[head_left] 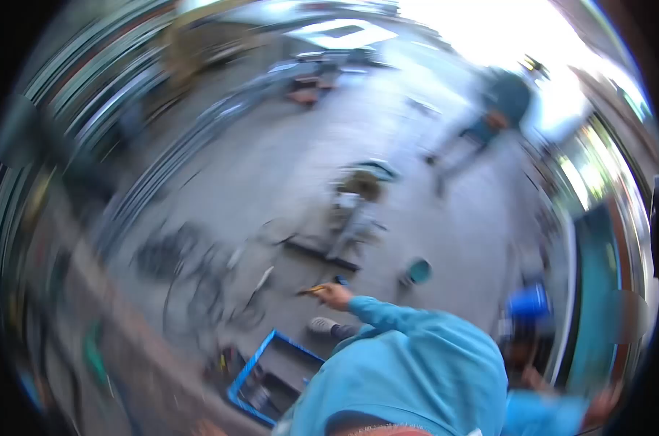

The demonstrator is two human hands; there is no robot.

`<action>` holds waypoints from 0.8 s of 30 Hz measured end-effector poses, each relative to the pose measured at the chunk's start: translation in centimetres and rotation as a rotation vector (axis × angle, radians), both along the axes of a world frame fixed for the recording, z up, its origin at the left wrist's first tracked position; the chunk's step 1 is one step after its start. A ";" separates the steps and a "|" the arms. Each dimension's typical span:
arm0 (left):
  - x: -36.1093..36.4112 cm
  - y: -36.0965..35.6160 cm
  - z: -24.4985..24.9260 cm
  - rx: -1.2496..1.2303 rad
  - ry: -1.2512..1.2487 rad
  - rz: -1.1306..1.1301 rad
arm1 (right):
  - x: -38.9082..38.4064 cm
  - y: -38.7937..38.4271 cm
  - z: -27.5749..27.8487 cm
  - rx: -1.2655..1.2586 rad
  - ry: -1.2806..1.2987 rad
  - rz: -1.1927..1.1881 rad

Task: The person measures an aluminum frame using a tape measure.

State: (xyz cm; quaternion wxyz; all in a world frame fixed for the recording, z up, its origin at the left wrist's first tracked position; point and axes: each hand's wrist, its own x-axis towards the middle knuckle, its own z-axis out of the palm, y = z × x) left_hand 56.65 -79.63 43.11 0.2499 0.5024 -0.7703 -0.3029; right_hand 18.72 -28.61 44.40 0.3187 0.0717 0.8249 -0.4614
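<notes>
My right hand (335,296), at the end of a blue sleeve, reaches out in front of my body with its fingers closed. It grips a slim yellow-brown tool (311,290) that points left; its exact kind is too blurred to name. A small blue piece (340,280) shows just above the hand. Beyond it a dark bar (321,254) lies on the floor, touching or close to a blurred metal piece (355,225). Below the hand is my shoe (320,325). My left hand is not visible.
A blue-rimmed box (251,363) stands at lower left, near tangled cables (191,261). A green bucket (418,271) is to the right. Another person (500,109) stands farther off. A blue object (529,301) and another person's blue sleeve (547,412) are at lower right.
</notes>
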 end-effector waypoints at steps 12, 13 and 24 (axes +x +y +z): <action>2.2 2.0 4.5 -0.418 -0.302 0.256 | -0.6 -21.4 4.6 -0.797 -0.351 0.124; 2.1 2.1 4.4 -0.420 -0.299 0.271 | -0.6 -25.5 5.7 -0.789 -0.350 0.186; 2.8 1.9 4.1 -0.455 -0.327 0.325 | 9.4 -60.9 23.3 -0.989 0.068 0.820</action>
